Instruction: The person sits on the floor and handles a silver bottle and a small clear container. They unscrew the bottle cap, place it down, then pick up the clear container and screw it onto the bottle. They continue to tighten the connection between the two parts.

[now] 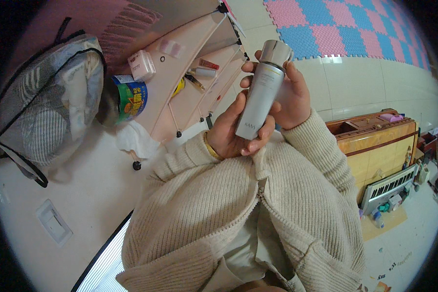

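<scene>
Cosmetics bottle [259, 100], silver with a mirror-like cap [276, 52], tilts before the chest; left hand [231, 129] grips its lower end; right hand [297, 97] clasps it from behind near the cap, partly hidden by it; leftward, pink shelves [180, 63] hold a red tube [209, 64]; a mesh hamper [48, 107] sits near a green-and-blue can [133, 100]; rightward, an electronic keyboard [390, 187].

The slim, pale silvery bottle [259, 100] — its shiny silver cap [276, 52] on, fine print along its front — was held at a slant, capped end up and slightly to the right, its lower part in the left hand [228, 127], its upper part in the right hand [297, 97].
</scene>
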The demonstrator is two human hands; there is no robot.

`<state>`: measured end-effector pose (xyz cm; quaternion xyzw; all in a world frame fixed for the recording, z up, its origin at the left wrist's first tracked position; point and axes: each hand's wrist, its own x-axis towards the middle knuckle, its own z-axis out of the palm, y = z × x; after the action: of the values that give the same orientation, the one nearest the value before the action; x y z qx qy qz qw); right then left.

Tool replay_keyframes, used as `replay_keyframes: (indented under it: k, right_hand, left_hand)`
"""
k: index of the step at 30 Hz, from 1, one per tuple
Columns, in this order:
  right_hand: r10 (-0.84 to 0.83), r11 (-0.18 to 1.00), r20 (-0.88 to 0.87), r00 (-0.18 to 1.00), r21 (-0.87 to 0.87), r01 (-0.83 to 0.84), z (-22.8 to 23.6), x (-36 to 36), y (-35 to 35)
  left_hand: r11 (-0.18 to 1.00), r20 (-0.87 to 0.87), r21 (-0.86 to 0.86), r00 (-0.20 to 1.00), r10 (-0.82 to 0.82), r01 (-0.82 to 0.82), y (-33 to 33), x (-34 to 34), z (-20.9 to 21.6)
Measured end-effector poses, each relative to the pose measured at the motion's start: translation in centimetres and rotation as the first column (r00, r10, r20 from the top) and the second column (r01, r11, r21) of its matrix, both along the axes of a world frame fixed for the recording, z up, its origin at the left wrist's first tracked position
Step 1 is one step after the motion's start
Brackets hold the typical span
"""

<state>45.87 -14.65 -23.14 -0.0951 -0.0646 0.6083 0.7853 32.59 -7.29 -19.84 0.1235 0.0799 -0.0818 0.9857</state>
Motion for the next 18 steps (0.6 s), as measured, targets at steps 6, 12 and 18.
replay_keyframes:
  k: [6, 12, 18]
  right_hand:
    - [-0.007, 1.0, 0.022, 1.0, 0.008, 0.006, -0.3, -0.1, -0.3]
    - [-0.001, 1.0, 0.05, 0.999, -0.021, 0.002, -0.2, 0.0, -0.5]
    - [-0.096, 0.983, 0.089, 0.991, -0.151, 0.109, 0.5, -0.2, -0.3]
  left_hand:
    - [1.0, 0.03, 0.003, 0.999, -0.025, 0.025, 0.1, -0.1, -0.3]
    - [0.998, -0.003, 0.062, 0.999, -0.032, 0.032, 0.3, -0.2, -0.6]
    - [0.145, 0.087, 0.977, 0.913, 0.399, -0.157, 0.6, 0.8, -0.2]
